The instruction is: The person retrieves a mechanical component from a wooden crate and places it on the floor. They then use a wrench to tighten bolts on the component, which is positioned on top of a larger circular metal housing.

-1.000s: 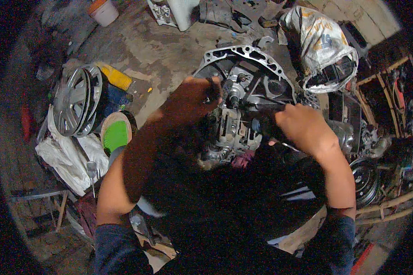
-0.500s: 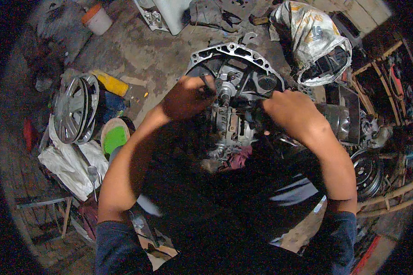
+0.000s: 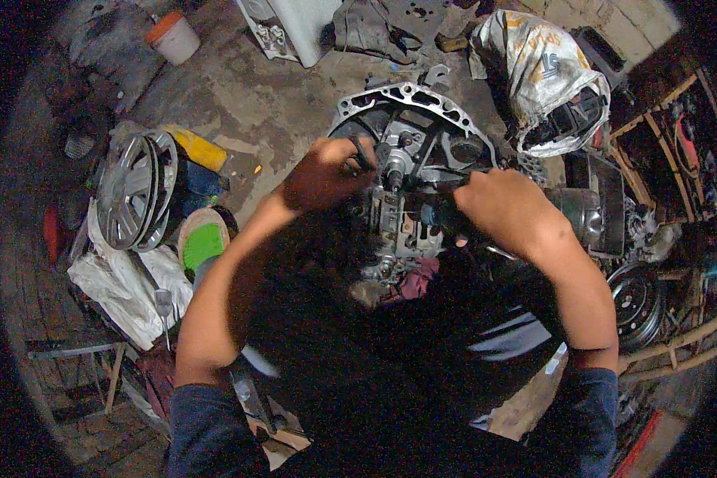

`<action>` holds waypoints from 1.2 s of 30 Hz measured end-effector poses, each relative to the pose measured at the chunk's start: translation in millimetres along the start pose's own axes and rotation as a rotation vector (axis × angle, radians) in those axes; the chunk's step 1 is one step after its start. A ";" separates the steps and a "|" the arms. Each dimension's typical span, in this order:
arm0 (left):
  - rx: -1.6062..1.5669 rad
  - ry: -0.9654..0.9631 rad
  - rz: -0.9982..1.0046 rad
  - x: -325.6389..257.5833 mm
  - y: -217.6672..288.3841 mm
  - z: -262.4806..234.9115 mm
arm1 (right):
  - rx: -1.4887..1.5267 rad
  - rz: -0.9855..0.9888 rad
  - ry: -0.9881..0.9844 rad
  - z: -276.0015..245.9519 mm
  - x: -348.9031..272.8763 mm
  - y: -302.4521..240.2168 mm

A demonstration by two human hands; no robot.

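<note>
— Counting from the middle, how many?
— One metal housing (image 3: 400,153), one left hand (image 3: 327,170), one right hand (image 3: 508,203). Farther out, two wheel covers (image 3: 127,191), one black wheel rim (image 3: 636,307), one printed sack (image 3: 538,92), one bucket (image 3: 177,46), one yellow container (image 3: 195,149).
— Made of what, shaped how?
— Dull grey metal for the housing, with an arched rim pierced by holes and a short shaft (image 3: 395,177) near the middle. Crumpled pinkish cloth (image 3: 418,279) at the near end. Round, spoked and silvery for the wheel covers; creased white for the sack, gaping around dark parts.
— Lying where, relative to the hands?
— Between both, reaching past them at the far end.
— Gripping anything?
— Left fingers curled inward, with something dark and narrow beside them; too shadowed to say whether pinched. Right hand bunched, knuckles up, underside hidden; impossible to make out any hold.
</note>
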State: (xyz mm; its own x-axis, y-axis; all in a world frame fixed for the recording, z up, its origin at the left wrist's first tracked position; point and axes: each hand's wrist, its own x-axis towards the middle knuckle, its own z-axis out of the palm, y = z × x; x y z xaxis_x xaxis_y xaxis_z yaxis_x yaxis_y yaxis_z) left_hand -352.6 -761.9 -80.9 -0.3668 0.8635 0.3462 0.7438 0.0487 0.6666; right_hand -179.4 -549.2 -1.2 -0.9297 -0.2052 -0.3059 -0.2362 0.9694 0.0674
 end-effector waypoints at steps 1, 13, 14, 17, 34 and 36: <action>0.010 0.023 -0.008 -1.4 2.3 -0.2 | -0.011 -0.018 0.036 -0.1 0.4 -1.6; 0.086 -0.093 -0.138 15.4 -21.5 -3.3 | -0.187 -0.024 -0.007 -38.0 32.7 -34.0; 0.096 -0.088 -0.118 14.7 -23.1 -4.3 | -0.195 -0.010 -0.017 -41.6 36.1 -34.3; 0.185 -0.043 -0.062 13.5 -26.1 -6.4 | -0.213 -0.019 -0.066 -47.6 42.5 -34.3; 0.216 0.042 -0.055 9.1 -11.5 -13.8 | -0.090 0.022 -0.303 -67.7 39.7 -38.2; 0.202 0.029 -0.081 8.7 -10.9 -13.5 | -0.045 0.097 -0.339 -70.4 39.3 -36.8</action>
State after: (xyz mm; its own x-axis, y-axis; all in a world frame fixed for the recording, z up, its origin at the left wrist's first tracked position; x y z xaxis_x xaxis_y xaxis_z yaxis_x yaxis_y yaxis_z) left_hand -371.4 -761.7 -76.2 -0.4435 0.8382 0.3174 0.8070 0.2194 0.5483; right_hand -227.1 -602.5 51.1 -0.8037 -0.0490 -0.5930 -0.1709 0.9736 0.1513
